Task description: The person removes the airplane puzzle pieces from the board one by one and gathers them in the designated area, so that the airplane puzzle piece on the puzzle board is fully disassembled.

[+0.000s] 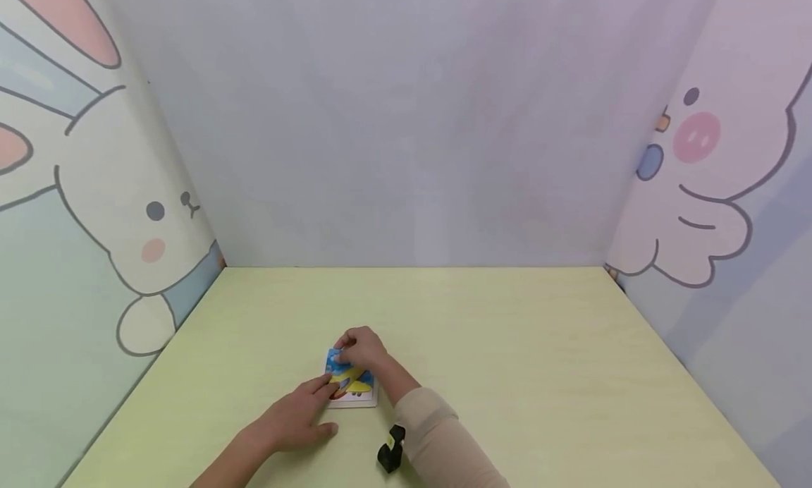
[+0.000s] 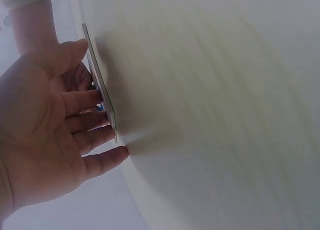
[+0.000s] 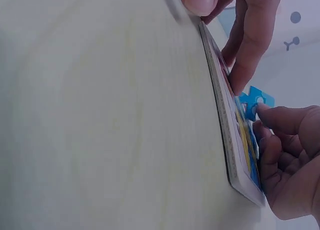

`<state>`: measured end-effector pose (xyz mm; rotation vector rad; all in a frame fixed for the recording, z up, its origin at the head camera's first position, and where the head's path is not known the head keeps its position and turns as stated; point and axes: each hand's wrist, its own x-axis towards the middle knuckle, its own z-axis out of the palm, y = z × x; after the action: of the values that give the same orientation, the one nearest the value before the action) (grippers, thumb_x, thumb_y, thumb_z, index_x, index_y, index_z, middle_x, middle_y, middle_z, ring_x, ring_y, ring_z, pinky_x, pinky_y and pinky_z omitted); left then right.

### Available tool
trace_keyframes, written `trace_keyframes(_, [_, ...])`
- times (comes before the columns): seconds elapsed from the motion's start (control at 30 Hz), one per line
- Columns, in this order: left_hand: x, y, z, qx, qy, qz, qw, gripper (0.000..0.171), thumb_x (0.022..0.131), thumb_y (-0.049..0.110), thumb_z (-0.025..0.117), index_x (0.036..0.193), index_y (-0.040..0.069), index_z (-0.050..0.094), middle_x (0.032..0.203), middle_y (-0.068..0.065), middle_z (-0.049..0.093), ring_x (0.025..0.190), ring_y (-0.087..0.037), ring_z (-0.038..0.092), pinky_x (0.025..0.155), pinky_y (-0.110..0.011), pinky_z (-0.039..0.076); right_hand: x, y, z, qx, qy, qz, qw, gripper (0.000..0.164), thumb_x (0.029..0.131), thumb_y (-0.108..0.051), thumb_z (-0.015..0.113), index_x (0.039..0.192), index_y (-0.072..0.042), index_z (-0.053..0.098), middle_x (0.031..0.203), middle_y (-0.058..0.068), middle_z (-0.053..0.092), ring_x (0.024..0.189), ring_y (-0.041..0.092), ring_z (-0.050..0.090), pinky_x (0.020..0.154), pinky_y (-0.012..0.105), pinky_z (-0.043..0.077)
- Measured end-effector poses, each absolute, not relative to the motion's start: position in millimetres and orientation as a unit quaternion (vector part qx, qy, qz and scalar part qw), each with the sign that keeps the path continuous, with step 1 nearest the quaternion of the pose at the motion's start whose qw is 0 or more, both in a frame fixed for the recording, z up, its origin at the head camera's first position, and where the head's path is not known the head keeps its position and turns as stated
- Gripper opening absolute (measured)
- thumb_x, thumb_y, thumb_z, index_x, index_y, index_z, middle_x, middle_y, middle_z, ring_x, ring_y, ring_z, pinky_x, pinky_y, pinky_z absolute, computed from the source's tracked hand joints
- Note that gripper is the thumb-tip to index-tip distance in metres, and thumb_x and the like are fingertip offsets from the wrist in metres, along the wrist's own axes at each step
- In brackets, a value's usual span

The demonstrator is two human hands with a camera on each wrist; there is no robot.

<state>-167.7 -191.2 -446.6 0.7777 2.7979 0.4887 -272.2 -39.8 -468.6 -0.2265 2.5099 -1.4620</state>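
Note:
A small jigsaw puzzle board (image 1: pixel 352 405) with a blue, yellow and white picture lies on the table in the head view. My right hand (image 1: pixel 363 348) is over its far side. In the right wrist view, the thumb and fingers of this right hand (image 3: pixel 295 162) pinch a blue puzzle piece (image 3: pixel 259 98), lifted at an angle off the board. My left hand (image 1: pixel 294 417) has its fingers extended onto the board's left side, with the thumb apart on the near side. From the left wrist view, the left hand (image 2: pixel 45 120) shows its palm, fingertips at the board's edge (image 2: pixel 104 88).
A small black object (image 1: pixel 390 454) with a yellow label is beside the right sleeve (image 1: pixel 438 431). The pale wooden table (image 1: pixel 539 375) extends to a plain back wall (image 1: pixel 412 121). Side walls carry a cartoon rabbit (image 1: pixel 127 220) and another cartoon animal (image 1: pixel 710 185).

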Motion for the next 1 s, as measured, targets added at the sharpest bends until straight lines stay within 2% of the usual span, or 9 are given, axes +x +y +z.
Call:
trace_keyframes(0.3, [-170, -187, -442, 0.247, 0.951, 0.153, 0.104, 0.065, 0.082, 0.038, 0.067, 0.129, -0.005, 0.050, 0.136, -0.021, 0.043, 0.122, -0.041, 0.041, 0.088, -0.057, 0.038, -275, -32, -474, -0.070, 0.817, -0.565, 0.090, 0.006, 0.078, -0.008, 0.073, 0.080, -0.011, 0.069, 0.071, -0.001, 0.055, 0.063, 0.012, 0.050, 0.054, 0.024, 0.041])
trace_keyframes(0.53, [-171, -188, -440, 0.238, 0.952, 0.150, 0.119, 0.063, 0.081, 0.038, 0.069, 0.125, -0.004, 0.053, 0.133, -0.020, 0.046, 0.116, -0.038, 0.048, 0.084, -0.056, 0.042, -269, -17, -473, -0.097, 0.795, -0.586, 0.124, 0.006, 0.080, -0.010, 0.072, 0.085, -0.011, 0.069, 0.074, 0.000, 0.058, 0.064, 0.013, 0.053, 0.057, 0.024, 0.045])
trace_keyframes(0.77, [-176, -184, -437, 0.230, 0.951, 0.157, 0.131, 0.059, 0.081, 0.038, 0.069, 0.123, 0.000, 0.055, 0.130, -0.019, 0.049, 0.114, -0.037, 0.050, 0.086, -0.056, 0.041, -267, 16, -462, -0.118, 0.799, -0.576, 0.127, 0.008, 0.081, -0.012, 0.072, 0.089, -0.009, 0.070, 0.078, 0.001, 0.060, 0.069, 0.014, 0.055, 0.063, 0.025, 0.048])
trace_keyframes(1.0, [-176, -180, -438, 0.225, 0.954, 0.151, 0.131, 0.059, 0.081, 0.039, 0.069, 0.125, 0.002, 0.055, 0.129, -0.017, 0.049, 0.115, -0.036, 0.049, 0.088, -0.055, 0.041, -268, 42, -460, -0.122, 0.804, -0.571, 0.115, 0.009, 0.082, -0.012, 0.072, 0.089, -0.007, 0.071, 0.078, 0.002, 0.062, 0.067, 0.017, 0.054, 0.062, 0.030, 0.047])
